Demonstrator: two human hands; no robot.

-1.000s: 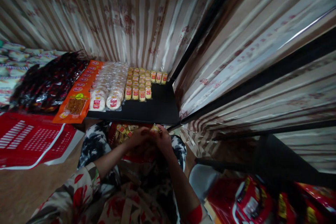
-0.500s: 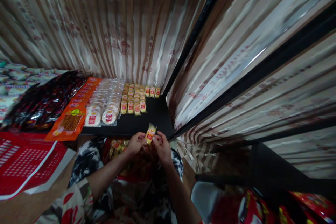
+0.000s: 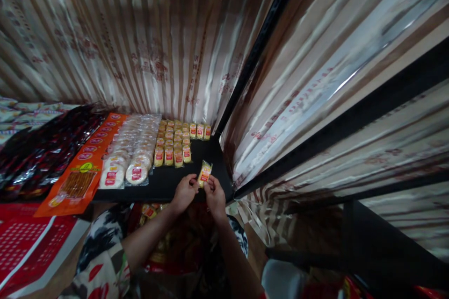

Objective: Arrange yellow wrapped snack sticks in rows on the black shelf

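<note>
A small yellow wrapped snack packet [image 3: 205, 173] with a red and white label is held upright over the front of the black shelf [image 3: 206, 154]. My right hand [image 3: 214, 197] pinches its lower right part between thumb and fingers. My left hand [image 3: 185, 192] is closed, its curled fingertips against the packet's lower left edge. Beyond my hands, matching snack packets [image 3: 178, 156] stand in tight rows, with a short row of three [image 3: 199, 131] at the back right. More yellow packets [image 3: 150, 210] lie in a red bag or container on my lap, partly hidden by my forearms.
Left of the rows are clear-wrapped round white crackers [image 3: 137, 170], an orange bag of sticks [image 3: 75, 182] and dark shiny packs [image 3: 42, 149]. A red basket [image 3: 24, 243] sits lower left. A black post [image 3: 259, 51] and striped sheeting [image 3: 168, 46] bound the shelf.
Both hands have moved the snack packet slightly forward over the shelf. The left fingers have curled back towards its edge. My view has shifted, so the shelf appears lower and further left.
</note>
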